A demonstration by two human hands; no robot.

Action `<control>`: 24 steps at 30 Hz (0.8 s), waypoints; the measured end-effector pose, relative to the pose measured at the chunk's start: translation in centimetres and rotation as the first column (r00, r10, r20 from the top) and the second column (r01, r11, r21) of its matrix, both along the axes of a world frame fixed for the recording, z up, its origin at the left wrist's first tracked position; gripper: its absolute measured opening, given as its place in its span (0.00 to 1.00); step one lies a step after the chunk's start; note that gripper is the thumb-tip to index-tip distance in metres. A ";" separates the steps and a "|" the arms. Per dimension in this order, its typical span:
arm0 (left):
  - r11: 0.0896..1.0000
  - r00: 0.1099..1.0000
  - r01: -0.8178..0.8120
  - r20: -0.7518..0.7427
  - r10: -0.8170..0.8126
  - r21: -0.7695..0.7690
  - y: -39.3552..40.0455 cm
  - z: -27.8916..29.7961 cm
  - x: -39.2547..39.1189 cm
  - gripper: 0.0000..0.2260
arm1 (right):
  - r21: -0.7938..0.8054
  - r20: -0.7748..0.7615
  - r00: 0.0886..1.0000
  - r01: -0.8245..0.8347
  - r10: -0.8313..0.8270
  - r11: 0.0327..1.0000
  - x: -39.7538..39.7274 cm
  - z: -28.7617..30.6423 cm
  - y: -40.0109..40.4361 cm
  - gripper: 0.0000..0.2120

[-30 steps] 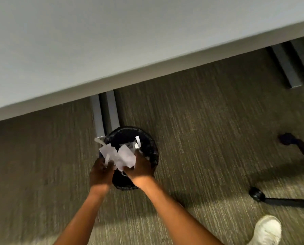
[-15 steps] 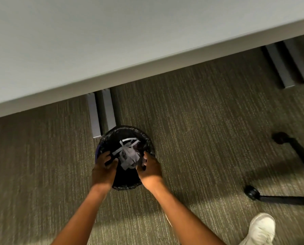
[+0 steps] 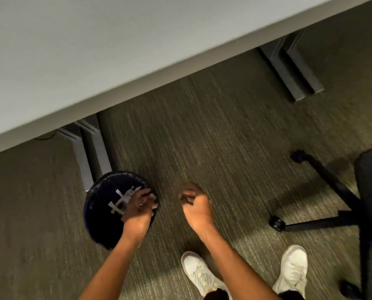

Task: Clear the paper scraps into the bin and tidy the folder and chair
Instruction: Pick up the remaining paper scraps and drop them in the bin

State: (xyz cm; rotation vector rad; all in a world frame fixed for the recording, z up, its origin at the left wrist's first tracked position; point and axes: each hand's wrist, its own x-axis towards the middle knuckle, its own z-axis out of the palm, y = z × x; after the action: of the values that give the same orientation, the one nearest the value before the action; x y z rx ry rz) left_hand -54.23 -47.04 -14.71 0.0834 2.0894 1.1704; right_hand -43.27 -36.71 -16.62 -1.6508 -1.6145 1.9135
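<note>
A: Bin (image 3: 104, 215) on the carpet (image 3: 213, 137), dark, round, lined w/ a black bag, sitting just in front of the left desk leg (image 3: 90, 148). Paper scraps (image 3: 121, 200) are inside it, pale strips crossed over each other near the top.

B: Hands?

A: Left hand (image 3: 138, 210) is over the bin's right rim, fingers loosely curled, nothing in them that I can see. Right hand (image 3: 194, 205) hangs over bare carpet just beside the bin, apart from it, fingers curled in. Can't tell if it has anything; palm side is hidden.

B: What's around, anything in the way?

A: Tabletop (image 3: 115, 50) fills the upper left, pale grey, its edge running diagonally across the view; it overhangs the leg behind the bin. 2nd desk leg (image 3: 293, 70) is upper right, well apart. Chair (image 3: 371, 204) at the right edge: black seat, black base spokes w/ casters reaching toward the middle of the floor, nearest caster (image 3: 277, 221) well right of the right hand. Two white shoes (image 3: 200, 273) at the bottom, one between the forearms' line and the chair base, other nearer the chair.

B: Folder?

A: Not in this view. Picture's a bit motion-blurred too, so small bits on the carpet can't be made out.
</note>
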 end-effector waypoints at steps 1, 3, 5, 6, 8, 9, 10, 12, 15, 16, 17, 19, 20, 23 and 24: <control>1.000 1.000 0.024 0.002 -0.024 0.004 1.4 0.2 1.1 0.08 | 0.007 0.010 1.000 0.012 -0.012 1.000 1.3 0.2 1.2 0.18; 0.996 0.996 0.087 0.009 -0.087 0.004 4.1 0.4 3.3 0.09 | 0.041 0.014 0.998 0.056 -0.056 0.998 4.3 0.9 3.7 0.15; 0.986 0.986 0.166 0.006 -0.166 -0.011 6.7 0.5 5.5 0.10 | 0.078 0.007 0.994 0.110 -0.111 0.991 7.3 1.7 6.0 0.15; 0.977 0.977 0.211 0.001 -0.211 -0.019 8.1 0.6 6.8 0.09 | 0.097 0.007 0.991 0.134 -0.135 0.986 9.0 2.2 7.2 0.15; 0.956 0.956 0.292 -0.014 -0.292 -0.017 11.4 1.0 9.6 0.07 | 0.123 0.006 0.984 0.177 -0.179 0.976 12.5 3.0 9.8 0.16; 0.946 0.946 0.324 -0.028 -0.324 -0.015 12.9 1.2 10.8 0.04 | 0.132 0.003 0.980 0.197 -0.199 0.971 14.0 3.5 10.9 0.16; 0.934 0.933 0.357 -0.043 -0.357 -0.010 14.6 1.5 12.4 0.03 | 0.151 0.006 0.975 0.221 -0.224 0.964 15.8 3.9 12.1 0.16; 0.920 0.919 0.391 -0.056 -0.389 0.018 17.9 2.2 15.7 0.03 | 0.191 0.015 0.962 0.266 -0.274 0.945 19.5 4.8 14.5 0.16; 0.876 0.877 0.479 -0.060 -0.476 0.049 22.3 3.0 20.5 0.07 | 0.228 0.018 0.937 0.336 -0.349 0.914 24.5 5.4 17.8 0.16; 0.858 0.859 0.510 -0.068 -0.507 0.054 23.7 3.2 22.1 0.06 | 0.232 0.017 0.927 0.361 -0.374 0.903 26.3 5.5 18.7 0.15; 0.843 0.845 0.535 -0.073 -0.530 0.058 25.0 3.2 23.6 0.06 | 0.236 0.014 0.917 0.385 -0.399 0.892 28.0 5.5 19.6 0.15; 0.808 0.809 0.586 -0.090 -0.581 0.060 27.2 3.0 26.2 0.05 | 0.246 0.013 0.895 0.429 -0.446 0.869 31.2 5.7 21.2 0.15; 0.781 0.782 0.622 -0.100 -0.615 0.055 28.3 2.9 27.7 0.05 | 0.256 0.012 0.880 0.456 -0.474 0.852 33.0 5.8 22.0 0.15; 0.706 0.705 0.708 -0.107 -0.701 0.040 31.5 3.0 32.3 0.05 | 0.285 0.020 0.824 0.538 -0.566 0.793 38.4 5.7 24.2 0.14; 0.685 0.685 0.727 -0.112 -0.720 0.043 32.3 3.2 33.6 0.05 | 0.293 0.027 0.804 0.562 -0.594 0.774 40.0 5.7 24.8 0.14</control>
State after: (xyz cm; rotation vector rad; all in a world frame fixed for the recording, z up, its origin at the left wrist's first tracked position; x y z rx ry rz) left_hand -20.58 -14.70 -11.54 0.9408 1.7796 0.7481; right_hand -3.31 -11.90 -10.96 -1.8765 -1.1300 1.2458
